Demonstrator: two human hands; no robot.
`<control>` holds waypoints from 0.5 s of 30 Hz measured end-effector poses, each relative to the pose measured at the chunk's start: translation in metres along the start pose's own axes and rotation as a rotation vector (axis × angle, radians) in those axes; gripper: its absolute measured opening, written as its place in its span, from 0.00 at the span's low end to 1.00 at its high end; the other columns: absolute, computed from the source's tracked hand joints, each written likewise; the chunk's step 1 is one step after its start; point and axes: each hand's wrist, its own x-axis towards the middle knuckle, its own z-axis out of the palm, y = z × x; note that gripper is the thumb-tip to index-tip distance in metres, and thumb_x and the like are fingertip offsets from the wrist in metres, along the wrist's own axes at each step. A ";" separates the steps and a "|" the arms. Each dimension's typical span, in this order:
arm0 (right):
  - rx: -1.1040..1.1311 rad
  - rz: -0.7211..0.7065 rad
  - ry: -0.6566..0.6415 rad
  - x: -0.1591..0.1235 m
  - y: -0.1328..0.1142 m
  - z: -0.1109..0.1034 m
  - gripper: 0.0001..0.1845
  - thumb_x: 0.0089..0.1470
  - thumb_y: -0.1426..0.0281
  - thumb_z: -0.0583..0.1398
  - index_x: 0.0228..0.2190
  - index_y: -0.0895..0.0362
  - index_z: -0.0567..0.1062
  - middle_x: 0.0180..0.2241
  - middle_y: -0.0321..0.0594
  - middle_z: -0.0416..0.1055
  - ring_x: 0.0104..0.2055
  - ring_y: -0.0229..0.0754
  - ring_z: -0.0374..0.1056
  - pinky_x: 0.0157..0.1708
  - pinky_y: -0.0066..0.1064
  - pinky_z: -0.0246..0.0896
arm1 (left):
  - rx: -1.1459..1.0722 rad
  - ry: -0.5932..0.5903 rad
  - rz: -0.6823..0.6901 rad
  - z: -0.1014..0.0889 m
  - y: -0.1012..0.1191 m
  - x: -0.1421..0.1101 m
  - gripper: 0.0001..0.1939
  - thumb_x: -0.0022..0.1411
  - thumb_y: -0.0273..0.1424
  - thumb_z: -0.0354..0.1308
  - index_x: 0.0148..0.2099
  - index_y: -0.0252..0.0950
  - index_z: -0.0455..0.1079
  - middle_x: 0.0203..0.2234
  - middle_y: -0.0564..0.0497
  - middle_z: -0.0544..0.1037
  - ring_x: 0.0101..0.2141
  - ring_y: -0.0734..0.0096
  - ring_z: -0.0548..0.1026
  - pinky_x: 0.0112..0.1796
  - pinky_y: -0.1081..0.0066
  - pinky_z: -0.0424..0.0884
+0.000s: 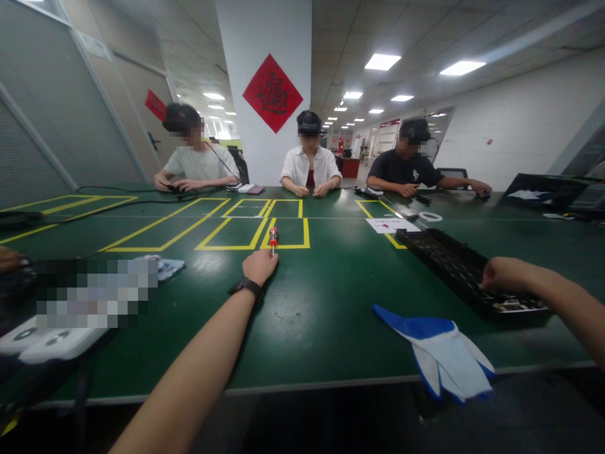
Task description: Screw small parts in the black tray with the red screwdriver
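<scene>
My left hand (259, 265) is stretched out over the green table (312, 315), closed around the shaft of a small screwdriver (273, 237) whose red handle sticks up beyond my fingers. A black watch sits on that wrist. My right hand (501, 273) is curled on the near edge of a long black tray (454, 268) at the right. A blue and white work glove (444, 356) lies flat at the table's front edge between my arms.
Yellow tape rectangles (236, 233) mark the tabletop. Three people sit along the far side. A white paper (392, 225) and a tape roll (430, 217) lie beyond the tray. White devices (47, 340) and cables sit at the left.
</scene>
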 end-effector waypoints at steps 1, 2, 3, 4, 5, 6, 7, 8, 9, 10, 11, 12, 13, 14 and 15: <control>-0.088 -0.001 -0.193 -0.006 -0.002 0.000 0.10 0.30 0.77 0.68 0.11 0.59 0.71 0.18 0.42 0.68 0.21 0.41 0.65 0.24 0.30 0.54 | -0.003 -0.001 0.002 0.000 0.000 0.000 0.22 0.58 0.44 0.41 0.37 0.38 0.72 0.36 0.43 0.77 0.38 0.59 0.74 0.34 0.68 0.68; -0.156 0.004 -0.342 -0.012 -0.002 0.001 0.09 0.31 0.75 0.68 0.12 0.59 0.72 0.20 0.42 0.70 0.23 0.41 0.66 0.24 0.30 0.54 | -0.008 -0.002 0.005 0.000 -0.001 0.000 0.21 0.58 0.44 0.41 0.37 0.38 0.72 0.36 0.43 0.77 0.38 0.59 0.74 0.34 0.68 0.68; -0.199 0.013 -0.454 -0.016 -0.001 0.003 0.08 0.33 0.73 0.68 0.13 0.59 0.73 0.21 0.43 0.71 0.23 0.41 0.66 0.23 0.29 0.55 | -0.013 -0.004 0.009 -0.001 -0.001 0.000 0.21 0.58 0.44 0.41 0.36 0.38 0.72 0.36 0.44 0.77 0.37 0.59 0.74 0.34 0.68 0.68; -0.203 0.017 -0.495 -0.019 0.001 0.005 0.08 0.35 0.71 0.67 0.14 0.59 0.73 0.21 0.44 0.71 0.23 0.41 0.67 0.23 0.29 0.55 | -0.018 -0.003 0.013 -0.001 -0.002 0.000 0.21 0.58 0.44 0.41 0.36 0.38 0.72 0.35 0.44 0.77 0.37 0.59 0.74 0.34 0.68 0.68; -0.188 0.022 -0.508 -0.021 0.003 0.007 0.08 0.37 0.70 0.66 0.15 0.59 0.73 0.21 0.45 0.71 0.23 0.41 0.67 0.23 0.30 0.56 | -0.024 -0.004 0.016 -0.001 -0.002 0.000 0.21 0.58 0.44 0.41 0.35 0.39 0.72 0.35 0.44 0.77 0.37 0.59 0.74 0.33 0.68 0.67; -0.175 0.025 -0.503 -0.021 0.006 0.009 0.09 0.39 0.69 0.65 0.15 0.59 0.72 0.21 0.45 0.71 0.22 0.42 0.67 0.22 0.30 0.56 | -0.028 -0.006 0.016 -0.001 -0.002 0.000 0.21 0.57 0.44 0.41 0.35 0.39 0.72 0.35 0.45 0.77 0.37 0.59 0.74 0.33 0.68 0.67; -0.176 0.025 -0.482 -0.021 0.008 0.010 0.10 0.39 0.68 0.65 0.14 0.58 0.72 0.20 0.45 0.70 0.22 0.42 0.67 0.22 0.31 0.56 | -0.030 -0.008 0.011 -0.001 -0.002 0.001 0.21 0.57 0.44 0.41 0.35 0.39 0.72 0.35 0.45 0.77 0.37 0.59 0.74 0.33 0.68 0.67; -0.195 0.024 -0.448 -0.020 0.010 0.012 0.12 0.39 0.67 0.65 0.13 0.58 0.71 0.19 0.45 0.69 0.21 0.42 0.67 0.22 0.31 0.56 | -0.031 -0.012 0.003 -0.001 -0.002 0.001 0.21 0.57 0.45 0.41 0.35 0.38 0.72 0.35 0.44 0.77 0.37 0.59 0.74 0.33 0.68 0.67; -0.223 0.020 -0.412 -0.019 0.011 0.012 0.14 0.38 0.67 0.66 0.12 0.58 0.69 0.18 0.45 0.69 0.21 0.43 0.66 0.21 0.31 0.56 | -0.032 -0.017 -0.007 -0.001 -0.002 0.001 0.21 0.57 0.45 0.42 0.35 0.38 0.72 0.35 0.44 0.77 0.37 0.59 0.74 0.33 0.68 0.67; -0.251 0.019 -0.386 -0.019 0.011 0.013 0.15 0.37 0.66 0.66 0.11 0.58 0.68 0.18 0.45 0.68 0.20 0.43 0.66 0.21 0.32 0.56 | -0.032 -0.024 -0.018 -0.001 -0.002 0.001 0.22 0.57 0.45 0.42 0.35 0.38 0.72 0.35 0.44 0.77 0.37 0.59 0.74 0.33 0.69 0.67; -0.268 0.022 -0.379 -0.019 0.010 0.013 0.17 0.36 0.66 0.67 0.10 0.58 0.67 0.17 0.45 0.68 0.20 0.43 0.66 0.20 0.32 0.56 | -0.034 -0.031 -0.026 -0.001 -0.001 0.000 0.22 0.57 0.45 0.42 0.36 0.38 0.72 0.36 0.44 0.77 0.38 0.59 0.74 0.33 0.69 0.67; -0.270 0.025 -0.388 -0.020 0.008 0.012 0.17 0.36 0.66 0.67 0.09 0.58 0.66 0.17 0.46 0.68 0.19 0.43 0.66 0.20 0.32 0.55 | -0.036 -0.034 -0.032 -0.002 -0.001 0.000 0.22 0.57 0.45 0.42 0.36 0.38 0.72 0.36 0.44 0.77 0.38 0.60 0.74 0.33 0.69 0.67; -0.252 0.030 -0.405 -0.021 0.006 0.011 0.18 0.36 0.67 0.67 0.08 0.58 0.66 0.17 0.47 0.68 0.19 0.43 0.66 0.19 0.32 0.55 | -0.038 -0.037 -0.033 -0.002 -0.001 0.000 0.22 0.57 0.45 0.42 0.36 0.38 0.72 0.36 0.44 0.77 0.38 0.60 0.74 0.34 0.69 0.67; -0.222 0.038 -0.421 -0.022 0.004 0.010 0.17 0.36 0.68 0.66 0.08 0.58 0.65 0.17 0.47 0.68 0.19 0.43 0.66 0.19 0.32 0.55 | -0.041 -0.038 -0.031 -0.002 -0.001 -0.001 0.21 0.57 0.45 0.42 0.36 0.38 0.72 0.36 0.44 0.77 0.38 0.60 0.74 0.34 0.69 0.67; -0.191 0.048 -0.430 -0.024 0.003 0.009 0.17 0.36 0.70 0.66 0.08 0.58 0.65 0.18 0.48 0.68 0.18 0.43 0.66 0.19 0.32 0.55 | -0.044 -0.036 -0.027 -0.002 -0.001 -0.001 0.21 0.57 0.45 0.42 0.36 0.38 0.72 0.36 0.44 0.77 0.38 0.60 0.74 0.34 0.69 0.67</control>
